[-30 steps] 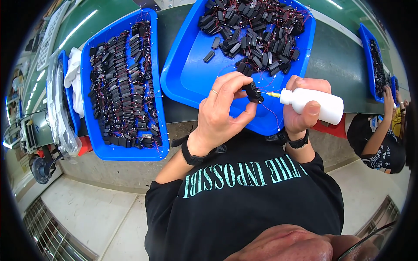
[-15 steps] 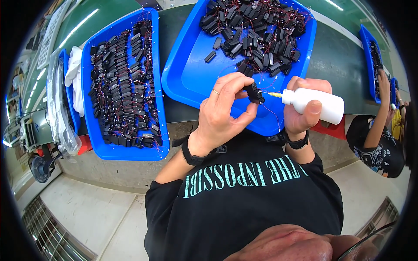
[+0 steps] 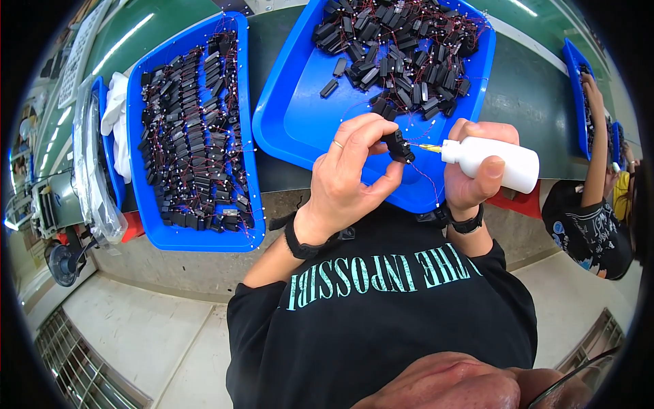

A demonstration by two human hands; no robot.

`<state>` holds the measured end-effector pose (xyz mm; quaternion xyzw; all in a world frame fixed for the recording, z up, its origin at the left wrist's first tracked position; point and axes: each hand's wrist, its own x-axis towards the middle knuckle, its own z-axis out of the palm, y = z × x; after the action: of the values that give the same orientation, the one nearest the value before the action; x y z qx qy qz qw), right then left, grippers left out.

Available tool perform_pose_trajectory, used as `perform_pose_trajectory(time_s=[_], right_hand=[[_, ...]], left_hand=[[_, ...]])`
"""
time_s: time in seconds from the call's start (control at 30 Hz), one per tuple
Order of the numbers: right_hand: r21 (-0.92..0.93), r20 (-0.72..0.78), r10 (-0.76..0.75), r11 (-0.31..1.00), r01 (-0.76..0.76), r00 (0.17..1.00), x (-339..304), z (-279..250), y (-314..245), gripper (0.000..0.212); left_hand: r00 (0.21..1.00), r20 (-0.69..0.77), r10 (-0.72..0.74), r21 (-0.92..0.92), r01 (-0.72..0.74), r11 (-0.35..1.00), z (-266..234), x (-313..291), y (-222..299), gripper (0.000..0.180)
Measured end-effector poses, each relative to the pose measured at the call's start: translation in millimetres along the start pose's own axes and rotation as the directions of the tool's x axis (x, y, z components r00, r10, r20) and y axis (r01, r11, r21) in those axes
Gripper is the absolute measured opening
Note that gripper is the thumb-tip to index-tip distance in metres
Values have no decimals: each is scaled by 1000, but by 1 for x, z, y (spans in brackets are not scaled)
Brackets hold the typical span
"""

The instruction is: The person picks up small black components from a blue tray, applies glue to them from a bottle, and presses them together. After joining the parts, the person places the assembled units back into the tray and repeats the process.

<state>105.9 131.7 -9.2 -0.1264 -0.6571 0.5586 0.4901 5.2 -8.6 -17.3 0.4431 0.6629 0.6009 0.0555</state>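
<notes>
One left hand (image 3: 349, 167) pinches a block (image 3: 396, 146) over the tray's (image 3: 415, 196) near edge; one right hand (image 3: 466, 184) grips a bottle (image 3: 512, 164).

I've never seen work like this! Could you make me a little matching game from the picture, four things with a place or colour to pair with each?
Things:
1. Bottle
2. Single black block
3. White cloth
4. Left big tray

Places and colours:
A. Blue, filled with rows of black blocks
B. Held in the right hand's grip
C. Bunched up, just left of the rows
D. Pinched in the left hand's grip

Right pairs: 1-B, 2-D, 3-C, 4-A.
</notes>
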Motion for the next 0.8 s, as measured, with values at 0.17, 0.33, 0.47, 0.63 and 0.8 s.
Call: perform_pose_trajectory(time_s=[0.17, 0.33, 0.47, 0.63, 0.8], right_hand=[[-3, -3, -4, 1000, 4, 1000, 1, 0, 2, 46], [40, -3, 19, 999, -18, 1000, 2, 2, 1, 46], [70, -14, 33, 997, -32, 999, 0, -1, 0, 48], [109, -32, 54, 993, -50, 998, -4, -3, 1, 52], [24, -33, 41, 999, -40, 999, -7, -6, 2, 54]], left_hand=[[1000, 12, 7, 14, -7, 1000, -1, 0, 1, 49], [1000, 0, 13, 14, -13, 1000, 0, 0, 0, 49], [1000, 2, 4, 5, -4, 1000, 0, 0, 0, 49], [1000, -4, 3, 7, -3, 1000, 0, -1, 0, 49], [1000, -2, 13, 28, -13, 1000, 0, 0, 0, 49]])
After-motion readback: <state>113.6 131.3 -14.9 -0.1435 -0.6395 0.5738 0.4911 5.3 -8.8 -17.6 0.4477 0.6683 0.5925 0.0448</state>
